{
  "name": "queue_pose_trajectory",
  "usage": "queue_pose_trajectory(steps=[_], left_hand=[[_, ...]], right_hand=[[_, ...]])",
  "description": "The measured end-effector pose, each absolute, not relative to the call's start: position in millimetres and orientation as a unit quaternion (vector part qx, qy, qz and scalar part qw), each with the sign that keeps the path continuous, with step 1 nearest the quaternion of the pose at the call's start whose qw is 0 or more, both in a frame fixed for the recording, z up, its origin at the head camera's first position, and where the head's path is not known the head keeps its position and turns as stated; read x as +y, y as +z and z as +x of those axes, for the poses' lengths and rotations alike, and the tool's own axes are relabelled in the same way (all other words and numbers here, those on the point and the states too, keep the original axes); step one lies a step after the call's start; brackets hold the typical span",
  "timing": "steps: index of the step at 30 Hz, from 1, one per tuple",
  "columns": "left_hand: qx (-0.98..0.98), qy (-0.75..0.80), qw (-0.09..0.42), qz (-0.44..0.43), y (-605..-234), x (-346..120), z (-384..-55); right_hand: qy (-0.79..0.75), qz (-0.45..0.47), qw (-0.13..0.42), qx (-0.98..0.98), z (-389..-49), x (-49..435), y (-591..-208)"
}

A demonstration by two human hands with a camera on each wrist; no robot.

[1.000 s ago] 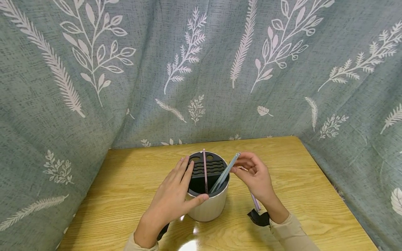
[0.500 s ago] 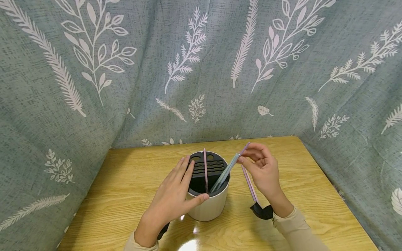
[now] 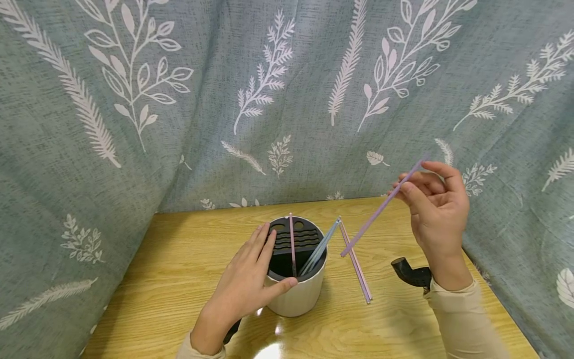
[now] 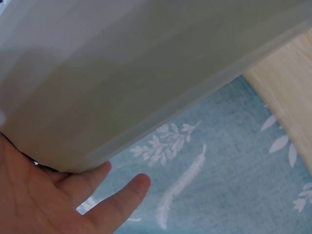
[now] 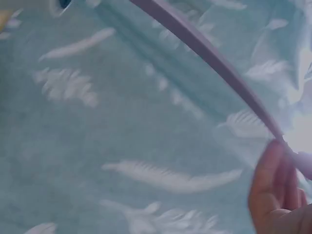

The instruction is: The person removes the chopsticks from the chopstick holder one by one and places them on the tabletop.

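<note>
Between the thumb and fingers of my right hand (image 3: 441,214), a purple straw (image 3: 374,218) is pinched near its upper end. It slants down to the left, above the table and apart from the holder. My left hand (image 3: 246,276) rests on the side and rim of a round white holder (image 3: 298,299) with a black slotted top (image 3: 298,239), fingers fairly straight and thumb along the front rim. Several light-blue straws (image 3: 320,249) lean rightward out of its open front compartment. A pink straw (image 3: 293,242) stands in that compartment too. The left wrist view shows the holder's pale wall (image 4: 146,73) close up.
Pinkish-purple straws (image 3: 358,271) lie on the wooden table (image 3: 179,279) right of the holder, their far ends near the blue straws' tips. A patterned green-blue curtain (image 3: 314,164) hangs behind and at both sides. A black wrist mount (image 3: 410,273) sits at my right wrist.
My right hand has drawn the purple straw away from beside the blue straws and lifted it up and to the right. The left hand and the holder have stayed in place.
</note>
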State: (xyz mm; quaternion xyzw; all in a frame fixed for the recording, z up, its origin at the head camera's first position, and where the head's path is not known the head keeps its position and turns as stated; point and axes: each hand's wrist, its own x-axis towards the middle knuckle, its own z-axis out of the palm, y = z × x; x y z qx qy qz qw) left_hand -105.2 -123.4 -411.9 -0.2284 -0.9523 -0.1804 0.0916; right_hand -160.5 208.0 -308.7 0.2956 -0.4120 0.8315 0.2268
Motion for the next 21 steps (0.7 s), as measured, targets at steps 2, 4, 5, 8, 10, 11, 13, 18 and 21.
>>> queue_pose_trajectory(steps=[2,4,5,8,10,11,13,18,21], left_hand=[[-0.953,-0.178,0.095,-0.228,-412,-124,-105],[-0.952,-0.178,0.098,-0.228,-413,-124,-105],[-0.952,-0.178,0.099,-0.228,-413,-124,-105],[-0.953,-0.177,0.095,-0.226,-413,-124,-105],[-0.954,-0.175,0.092,-0.226,-413,-124,-105],[-0.954,-0.174,0.090,-0.225,-413,-124,-105],[-0.954,-0.173,0.092,-0.227,-413,-124,-106],[-0.952,-0.172,0.101,-0.232,-413,-124,-106],[-0.953,-0.173,0.099,-0.230,-413,-124,-106]], right_hand=[[0.809,0.262,0.212,-0.481,-167,217,-318],[0.771,0.226,0.188,-0.564,-177,226,-334],[0.752,0.206,0.172,-0.602,-183,231,-343],[0.692,0.145,0.123,-0.696,-202,241,-373],[0.663,0.107,0.088,-0.735,-214,246,-394],[0.651,0.089,0.071,-0.751,-220,248,-404],[0.630,0.064,0.042,-0.773,-230,250,-422],[0.614,0.035,-0.018,-0.788,-252,251,-462],[0.615,0.022,-0.047,-0.787,-262,250,-481]])
